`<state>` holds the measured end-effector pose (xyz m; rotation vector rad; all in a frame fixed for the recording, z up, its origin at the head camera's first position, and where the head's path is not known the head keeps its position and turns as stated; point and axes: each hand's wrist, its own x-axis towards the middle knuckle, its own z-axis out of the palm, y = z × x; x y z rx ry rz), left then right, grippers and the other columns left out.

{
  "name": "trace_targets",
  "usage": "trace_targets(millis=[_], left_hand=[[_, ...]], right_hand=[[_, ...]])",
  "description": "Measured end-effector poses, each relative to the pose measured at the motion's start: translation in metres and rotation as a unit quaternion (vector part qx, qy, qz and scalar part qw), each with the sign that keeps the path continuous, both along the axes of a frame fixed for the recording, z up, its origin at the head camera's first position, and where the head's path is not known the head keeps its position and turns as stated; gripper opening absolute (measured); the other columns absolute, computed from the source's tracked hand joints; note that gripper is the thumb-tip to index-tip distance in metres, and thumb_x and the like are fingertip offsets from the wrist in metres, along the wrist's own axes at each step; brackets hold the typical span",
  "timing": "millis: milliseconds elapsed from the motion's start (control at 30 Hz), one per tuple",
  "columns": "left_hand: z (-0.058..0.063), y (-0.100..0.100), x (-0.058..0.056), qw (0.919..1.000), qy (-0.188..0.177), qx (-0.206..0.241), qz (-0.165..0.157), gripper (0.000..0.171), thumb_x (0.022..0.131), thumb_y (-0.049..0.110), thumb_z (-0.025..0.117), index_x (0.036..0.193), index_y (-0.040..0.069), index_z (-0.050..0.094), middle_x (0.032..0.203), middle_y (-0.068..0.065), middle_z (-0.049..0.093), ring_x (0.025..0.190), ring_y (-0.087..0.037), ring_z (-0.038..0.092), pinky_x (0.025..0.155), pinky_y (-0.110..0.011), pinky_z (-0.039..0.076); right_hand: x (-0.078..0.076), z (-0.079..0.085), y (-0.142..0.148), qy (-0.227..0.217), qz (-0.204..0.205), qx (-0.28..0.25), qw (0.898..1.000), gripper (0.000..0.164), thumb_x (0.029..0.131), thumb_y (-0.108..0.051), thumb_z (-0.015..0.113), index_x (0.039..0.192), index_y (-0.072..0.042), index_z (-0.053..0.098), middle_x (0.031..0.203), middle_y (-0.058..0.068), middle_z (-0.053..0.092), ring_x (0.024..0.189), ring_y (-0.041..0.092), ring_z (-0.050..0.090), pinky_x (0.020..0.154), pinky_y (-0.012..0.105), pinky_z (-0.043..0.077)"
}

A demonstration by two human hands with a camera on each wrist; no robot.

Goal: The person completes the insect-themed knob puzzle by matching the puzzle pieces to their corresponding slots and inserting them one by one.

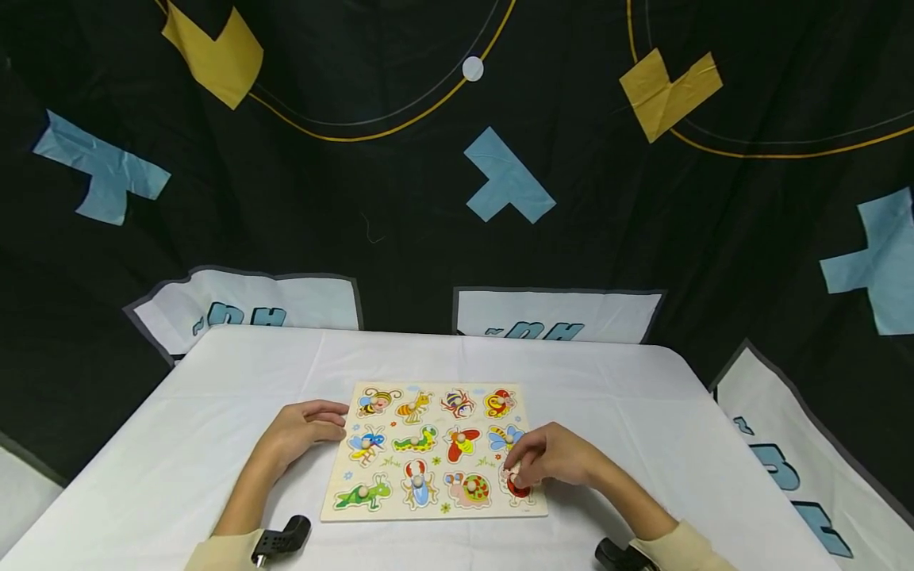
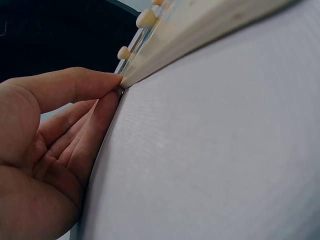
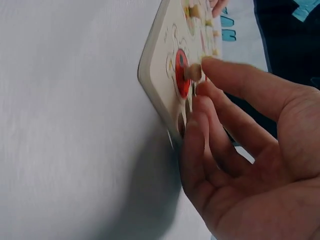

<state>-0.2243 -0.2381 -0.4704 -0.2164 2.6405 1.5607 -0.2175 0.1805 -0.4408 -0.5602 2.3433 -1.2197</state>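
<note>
A wooden knobbed puzzle board with several colourful insect pieces lies flat on the white table. My left hand rests beside its left edge; the thumb and fingertips touch the edge with the fingers fairly straight, as the left wrist view also shows. At the board's near right corner, my right hand has thumb and fingertips at the wooden knob of the red ladybug piece, pinching it. That piece sits in its recess, partly hidden by the fingers in the head view.
White cloth covers the table around the board. A black curtain with yellow and blue patches hangs behind. Dark wrist devices are worn at both sleeves. Other knobs stand up from the board.
</note>
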Motion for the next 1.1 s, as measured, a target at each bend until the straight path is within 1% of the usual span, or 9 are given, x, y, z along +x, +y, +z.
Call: trace_targets(millis=[100,233,300,433,533,667,800,900,1100], left_hand=[[0.0,0.0,-0.001,1.0,-0.005,-0.001,0.001,0.05,0.072,0.023,0.08,0.118,0.012,0.066,0.096,0.0,0.071,0.09,-0.013,0.063,0.088,-0.038,0.04],[-0.001,-0.001,-0.002,1.0,-0.007,-0.002,0.003,0.048,0.072,0.022,0.08,0.118,0.012,0.067,0.096,0.0,0.071,0.091,-0.013,0.062,0.09,-0.04,0.039],[0.0,-0.002,-0.002,1.0,-0.007,0.001,0.004,0.048,0.073,0.022,0.079,0.118,0.012,0.066,0.096,0.0,0.071,0.091,-0.014,0.062,0.09,-0.041,0.039],[0.0,-0.004,-0.003,0.9999,-0.009,0.004,0.004,0.049,0.072,0.021,0.079,0.118,0.011,0.066,0.094,-0.001,0.071,0.089,-0.013,0.063,0.09,-0.041,0.04],[0.0,-0.005,-0.004,0.9999,-0.015,0.003,0.002,0.049,0.072,0.021,0.08,0.117,0.011,0.067,0.093,0.0,0.072,0.088,-0.013,0.063,0.087,-0.036,0.042],[0.004,-0.006,-0.007,0.9996,-0.024,0.002,-0.011,0.049,0.071,0.019,0.08,0.118,0.009,0.066,0.092,-0.001,0.071,0.085,-0.013,0.063,0.079,-0.03,0.044],[0.008,-0.004,-0.01,0.999,-0.039,0.014,-0.015,0.045,0.075,0.015,0.078,0.117,0.005,0.065,0.089,-0.004,0.071,0.081,-0.015,0.064,0.074,-0.029,0.05],[0.011,-0.002,-0.012,0.9985,-0.049,0.02,-0.016,0.039,0.078,0.013,0.074,0.115,0.002,0.065,0.088,-0.006,0.07,0.077,-0.017,0.065,0.071,-0.03,0.053],[0.018,0.001,-0.015,0.9982,-0.055,-0.004,-0.023,0.029,0.084,0.008,0.066,0.112,-0.003,0.064,0.084,-0.009,0.067,0.07,-0.017,0.064,0.065,-0.031,0.054]], right_hand=[[-0.002,0.002,0.007,0.027,-0.027,0.012,0.999,0.02,0.074,-0.016,0.079,0.092,-0.009,0.073,0.072,0.005,0.067,0.058,0.016,0.054,0.052,0.031,0.045],[-0.007,0.003,0.018,0.068,-0.076,0.043,0.994,0.018,0.077,-0.019,0.076,0.093,-0.011,0.073,0.072,0.005,0.066,0.058,0.022,0.058,0.051,0.032,0.044],[-0.009,0.003,0.023,0.086,-0.104,0.059,0.989,0.017,0.078,-0.021,0.075,0.093,-0.013,0.073,0.069,0.005,0.065,0.058,0.022,0.058,0.05,0.031,0.042],[-0.013,0.0,0.032,0.104,-0.164,0.079,0.978,0.015,0.078,-0.023,0.075,0.091,-0.016,0.073,0.066,0.004,0.064,0.055,0.021,0.057,0.05,0.03,0.04],[-0.014,-0.002,0.039,0.113,-0.198,0.084,0.97,0.014,0.078,-0.021,0.076,0.09,-0.016,0.073,0.065,0.003,0.064,0.055,0.02,0.057,0.05,0.03,0.041],[-0.013,-0.005,0.048,0.133,-0.233,0.09,0.959,0.013,0.079,-0.02,0.074,0.092,-0.015,0.073,0.063,0.003,0.062,0.053,0.019,0.056,0.049,0.031,0.042],[-0.012,-0.006,0.056,0.153,-0.257,0.091,0.95,0.014,0.081,-0.019,0.073,0.094,-0.013,0.072,0.061,0.003,0.061,0.051,0.018,0.056,0.049,0.031,0.042],[-0.011,-0.007,0.061,0.164,-0.265,0.094,0.945,0.015,0.081,-0.02,0.073,0.094,-0.012,0.071,0.061,0.003,0.061,0.05,0.017,0.055,0.049,0.031,0.043],[-0.008,-0.007,0.068,0.204,-0.264,0.118,0.936,0.015,0.081,-0.019,0.071,0.094,-0.011,0.071,0.063,-0.001,0.059,0.052,0.014,0.052,0.051,0.031,0.042]])
